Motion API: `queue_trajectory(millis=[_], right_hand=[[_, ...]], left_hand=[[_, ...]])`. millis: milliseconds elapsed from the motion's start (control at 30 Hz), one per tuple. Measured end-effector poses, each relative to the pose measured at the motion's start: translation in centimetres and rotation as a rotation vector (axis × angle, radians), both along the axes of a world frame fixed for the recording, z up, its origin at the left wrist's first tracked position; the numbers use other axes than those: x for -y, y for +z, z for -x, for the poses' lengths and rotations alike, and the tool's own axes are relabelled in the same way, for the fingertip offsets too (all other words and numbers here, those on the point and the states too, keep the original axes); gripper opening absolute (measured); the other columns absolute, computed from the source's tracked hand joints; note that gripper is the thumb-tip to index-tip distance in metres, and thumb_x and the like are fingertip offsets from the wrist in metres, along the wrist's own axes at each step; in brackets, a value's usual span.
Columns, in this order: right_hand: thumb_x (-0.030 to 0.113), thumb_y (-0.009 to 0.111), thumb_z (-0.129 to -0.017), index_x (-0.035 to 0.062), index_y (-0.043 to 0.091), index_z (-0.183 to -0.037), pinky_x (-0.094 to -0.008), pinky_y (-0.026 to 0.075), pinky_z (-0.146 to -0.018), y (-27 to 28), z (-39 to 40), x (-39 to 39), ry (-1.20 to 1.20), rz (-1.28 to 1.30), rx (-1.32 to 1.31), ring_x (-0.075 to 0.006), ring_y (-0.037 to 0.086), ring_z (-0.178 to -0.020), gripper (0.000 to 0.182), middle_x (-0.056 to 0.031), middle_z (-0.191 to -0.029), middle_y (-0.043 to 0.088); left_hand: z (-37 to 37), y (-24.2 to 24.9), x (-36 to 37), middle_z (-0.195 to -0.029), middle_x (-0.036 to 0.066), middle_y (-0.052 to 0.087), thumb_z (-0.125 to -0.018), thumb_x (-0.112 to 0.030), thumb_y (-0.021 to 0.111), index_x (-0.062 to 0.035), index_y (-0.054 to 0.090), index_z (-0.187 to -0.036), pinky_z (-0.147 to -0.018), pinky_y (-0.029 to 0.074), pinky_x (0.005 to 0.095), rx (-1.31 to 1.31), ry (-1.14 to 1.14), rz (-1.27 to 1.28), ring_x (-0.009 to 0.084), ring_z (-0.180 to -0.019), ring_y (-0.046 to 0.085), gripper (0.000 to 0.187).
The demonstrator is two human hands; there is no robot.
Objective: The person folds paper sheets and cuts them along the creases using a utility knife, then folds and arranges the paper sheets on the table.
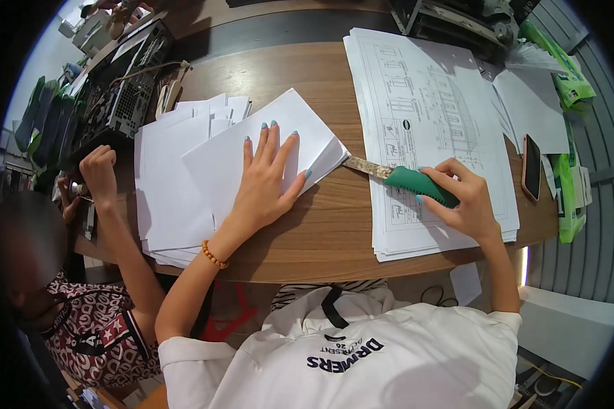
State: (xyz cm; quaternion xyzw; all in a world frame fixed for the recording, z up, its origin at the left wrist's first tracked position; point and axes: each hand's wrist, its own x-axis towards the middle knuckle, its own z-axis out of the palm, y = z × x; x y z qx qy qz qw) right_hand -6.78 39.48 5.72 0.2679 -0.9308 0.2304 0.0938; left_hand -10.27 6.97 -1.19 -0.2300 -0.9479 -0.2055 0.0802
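Observation:
My left hand (262, 183) lies flat with fingers spread, pressing on folded white sheets (295, 112). In my right hand (469, 203) is a green-handled knife (419, 185), gripped between thumb and fingers. Its worn, stained blade points left, and the tip reaches the right corner of the folded sheets, at the layered edge. Under the left part of those sheets is a loose stack of white paper (174, 204). Below the knife and my right hand lies a thick pile of printed building drawings (450, 95).
A phone (531, 167) rests at the table's right side, near green paper packaging (572, 92). An opened computer case (135, 82) stands back left. A dark machine (450, 24) sits at the back right. Another person (95, 327) is close on my left, a raised fist by the table edge.

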Motion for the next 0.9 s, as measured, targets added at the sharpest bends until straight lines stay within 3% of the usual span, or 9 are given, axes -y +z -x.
queue_trajectory(millis=[433, 733, 800, 900], right_hand=[[0.015, 0.072, -0.067, 0.0037, 0.066, -0.1, -0.0294, 0.05, -0.056, -0.7, -0.1, -0.1, -0.002, 0.029, 0.012, -0.0204, 0.061, -0.067, 0.035, -0.0083, -0.084, 0.059], [0.017, 0.073, -0.067, 0.0033, 0.066, -0.101, -0.0294, 0.051, -0.057, -1.2, 0.0, -0.4, -0.016, 0.045, -0.026, -0.0208, 0.062, -0.069, 0.037, -0.0091, -0.085, 0.059], [0.018, 0.073, -0.068, 0.0031, 0.066, -0.101, -0.0293, 0.051, -0.058, -1.4, 0.0, -0.4, -0.016, 0.039, -0.023, -0.0208, 0.062, -0.07, 0.037, -0.0095, -0.086, 0.059], [0.013, 0.073, -0.067, 0.0016, 0.064, -0.107, -0.0291, 0.05, -0.061, -1.5, 0.0, 0.0, -0.002, 0.036, -0.008, -0.021, 0.06, -0.072, 0.043, -0.011, -0.086, 0.059]], left_hand=[[0.0, 0.2, 0.0, -0.145, 0.026, 0.022, -0.086, -0.028, 0.051, -0.0067, 0.036, -0.137, -0.109, 0.009, 0.0534, 0.014, -0.002, 0.006, 0.0396, -0.136, 0.017, 0.057], [-0.1, 0.5, -0.3, -0.145, 0.026, 0.022, -0.081, -0.047, 0.057, -0.0066, 0.032, -0.139, -0.108, 0.011, 0.055, -0.019, -0.009, 0.105, 0.0403, -0.136, 0.017, 0.075], [-0.1, 0.4, -0.3, -0.14, 0.033, 0.025, -0.079, -0.056, 0.056, -0.0014, 0.034, -0.136, -0.107, 0.011, 0.0571, -0.042, -0.026, 0.098, 0.0453, -0.133, 0.021, 0.082], [-0.1, 0.4, -0.4, -0.141, 0.033, 0.024, -0.081, -0.055, 0.055, -0.0058, 0.033, -0.138, -0.107, 0.01, 0.0571, -0.031, -0.022, 0.086, 0.0454, -0.133, 0.02, 0.079]])
